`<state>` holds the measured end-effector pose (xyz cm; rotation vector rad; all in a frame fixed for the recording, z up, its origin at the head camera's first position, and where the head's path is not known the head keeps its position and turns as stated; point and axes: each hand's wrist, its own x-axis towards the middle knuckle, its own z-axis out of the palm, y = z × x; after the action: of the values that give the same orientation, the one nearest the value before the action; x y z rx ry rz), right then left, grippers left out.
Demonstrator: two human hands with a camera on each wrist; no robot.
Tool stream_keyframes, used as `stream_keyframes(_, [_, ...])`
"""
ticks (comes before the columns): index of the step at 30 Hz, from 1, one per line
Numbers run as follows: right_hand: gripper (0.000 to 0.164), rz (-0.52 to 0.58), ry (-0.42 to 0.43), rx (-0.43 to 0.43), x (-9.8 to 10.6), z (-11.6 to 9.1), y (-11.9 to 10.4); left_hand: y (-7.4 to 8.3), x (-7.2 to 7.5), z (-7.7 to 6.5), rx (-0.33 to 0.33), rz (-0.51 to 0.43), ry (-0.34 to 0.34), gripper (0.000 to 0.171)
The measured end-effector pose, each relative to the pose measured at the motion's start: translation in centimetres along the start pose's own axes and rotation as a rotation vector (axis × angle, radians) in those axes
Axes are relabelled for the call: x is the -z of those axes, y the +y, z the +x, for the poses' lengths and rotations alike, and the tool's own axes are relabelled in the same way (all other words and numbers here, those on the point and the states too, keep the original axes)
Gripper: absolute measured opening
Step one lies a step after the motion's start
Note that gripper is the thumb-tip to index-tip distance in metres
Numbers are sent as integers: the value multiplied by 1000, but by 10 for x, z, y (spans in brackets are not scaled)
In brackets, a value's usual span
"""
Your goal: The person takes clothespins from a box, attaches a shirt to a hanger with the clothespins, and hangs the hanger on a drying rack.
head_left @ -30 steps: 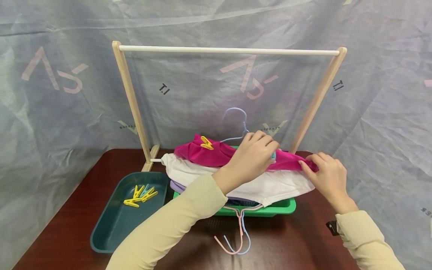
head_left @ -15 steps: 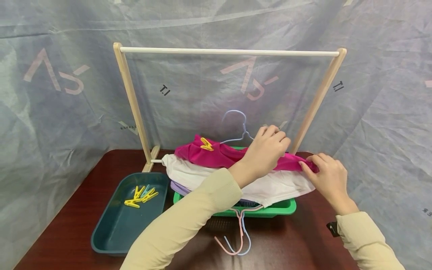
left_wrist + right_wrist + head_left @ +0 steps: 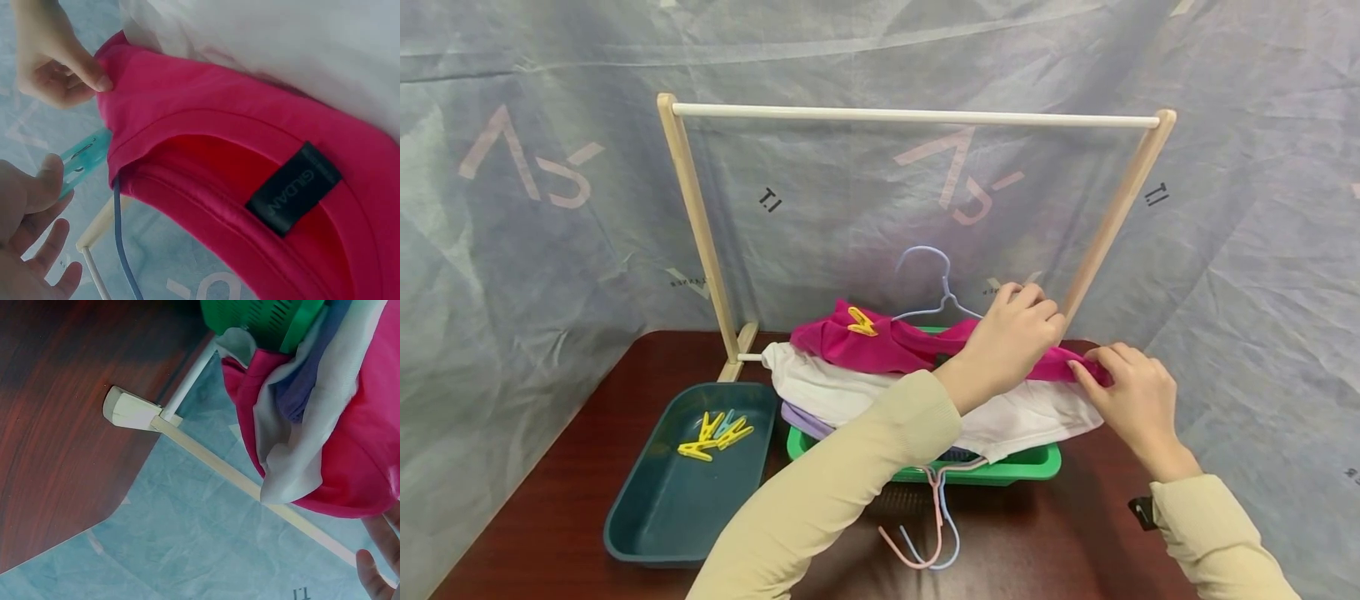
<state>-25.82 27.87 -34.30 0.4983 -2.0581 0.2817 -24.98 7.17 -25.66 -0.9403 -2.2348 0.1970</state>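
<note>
A magenta T-shirt (image 3: 887,348) with a black neck label (image 3: 295,187) lies on top of a white shirt (image 3: 827,390). A light blue hanger (image 3: 946,287) runs inside its neckline, with the hook standing up behind. One yellow clothespin (image 3: 861,322) is on its left shoulder area. My left hand (image 3: 1017,335) pinches a teal clothespin (image 3: 89,159), whose tip meets the shirt beside the neck opening in the left wrist view. With thumb and fingers, my right hand (image 3: 1133,402) holds the magenta shirt's right end.
Below the clothes sits a green basket (image 3: 1018,472), with pink (image 3: 925,560) and blue hanger hooks sticking out in front. A dark teal tray (image 3: 658,508) with several clothespins (image 3: 722,428) stands left. Behind rises a wooden rack with a white bar (image 3: 917,116).
My left hand has moved right along the magenta shirt, uncovering more of the blue hanger and neckline. The right hand stays at the shirt's end.
</note>
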Motion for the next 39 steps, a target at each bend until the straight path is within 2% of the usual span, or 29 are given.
stream_keyframes(10, [21, -1, -5, 7, 1, -1, 0, 1, -3, 3, -5, 18, -11, 19])
stream_keyframes(20, [22, 37, 74, 47, -3, -2, -3, 3, -4, 5, -34, 32, -92, 21])
stream_keyframes(24, [24, 46, 80, 49, -4, -3, -3, 3, -7, 4, -17, 19, -122, 20])
stream_keyframes(31, [20, 19, 48, 42, -2, -3, -2, 3, -9, 2, 18, -6, -112, 18])
stream_keyframes(35, [19, 14, 35, 39, -1, -3, -1, 1, -9, 0, 19, 5, -120, 24])
stream_keyframes(39, [19, 9, 10, 31, 0, -2, 0, -2, -7, -4, 10, 22, -96, 29])
